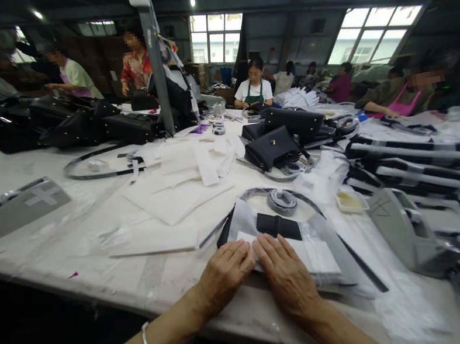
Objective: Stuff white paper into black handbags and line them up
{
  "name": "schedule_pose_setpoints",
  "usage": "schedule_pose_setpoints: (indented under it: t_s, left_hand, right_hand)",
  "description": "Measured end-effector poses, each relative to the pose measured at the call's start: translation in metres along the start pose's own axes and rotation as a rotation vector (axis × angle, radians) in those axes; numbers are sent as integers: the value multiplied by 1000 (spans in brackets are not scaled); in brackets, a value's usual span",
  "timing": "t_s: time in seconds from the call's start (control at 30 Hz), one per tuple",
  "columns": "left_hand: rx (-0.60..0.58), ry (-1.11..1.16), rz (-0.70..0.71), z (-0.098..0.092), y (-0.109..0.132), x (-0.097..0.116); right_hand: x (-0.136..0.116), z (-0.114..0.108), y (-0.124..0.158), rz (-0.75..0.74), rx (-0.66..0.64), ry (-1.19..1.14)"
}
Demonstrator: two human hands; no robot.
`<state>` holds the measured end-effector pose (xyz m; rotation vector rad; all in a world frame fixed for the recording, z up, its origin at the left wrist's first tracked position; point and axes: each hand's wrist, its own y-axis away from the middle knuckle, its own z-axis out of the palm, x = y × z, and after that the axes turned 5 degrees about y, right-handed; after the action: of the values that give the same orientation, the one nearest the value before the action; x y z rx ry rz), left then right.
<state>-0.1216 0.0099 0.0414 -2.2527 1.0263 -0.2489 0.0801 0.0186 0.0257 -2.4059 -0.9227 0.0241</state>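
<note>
In the head view, a flat grey-wrapped bundle (349,269) lies at the table's near edge, with a strip of white paper (323,257) across it. My left hand (225,270) has its fingers bent together over the paper's left end, the thumb close beside them. My right hand (287,274) lies palm down beside it, fingers stretched out on the paper. Just beyond my fingertips rests a small black folded leather piece (277,226). A coiled, wrapped strap (282,201) sits behind that piece. What is under both palms is hidden.
Grey tape dispensers stand left (23,208) and right (409,229). White paper sheets (179,187) are spread mid-table. Black handbags (272,146) lie beyond, near a metal post (158,72). Wrapped black straps (424,161) pile at right. Several people work around the table.
</note>
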Motion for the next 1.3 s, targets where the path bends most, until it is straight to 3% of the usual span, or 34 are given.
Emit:
schedule_pose_setpoints:
  t_s: [0.1, 0.27, 0.6, 0.8, 1.03, 1.17, 1.3]
  left_hand:
    - [-30, -93, 24, 0, 9, 5]
    - [-154, -242, 78, -3, 14, 8]
    - [-174, -192, 292, 1, -1, -22]
    - [-176, -217, 267, -5, -13, -22]
    - [-177, -236, 209, -8, -21, -6]
    - [-76, -265, 123, 8, -11, 8]
    - [50, -313, 135, 24, -13, 9]
  right_hand:
    - [-9, 0, 3, 94, 30, 17]
    - [-10, 0, 4, 84, 50, 3]
    - [-19, -5, 2, 162, 16, 0]
    - [-17, -8, 1, 171, 45, -34]
    - [4, -7, -2, 117, 117, 50]
    - [10, 1, 1, 53, 173, 47]
    - [8, 3, 2, 87, 154, -13]
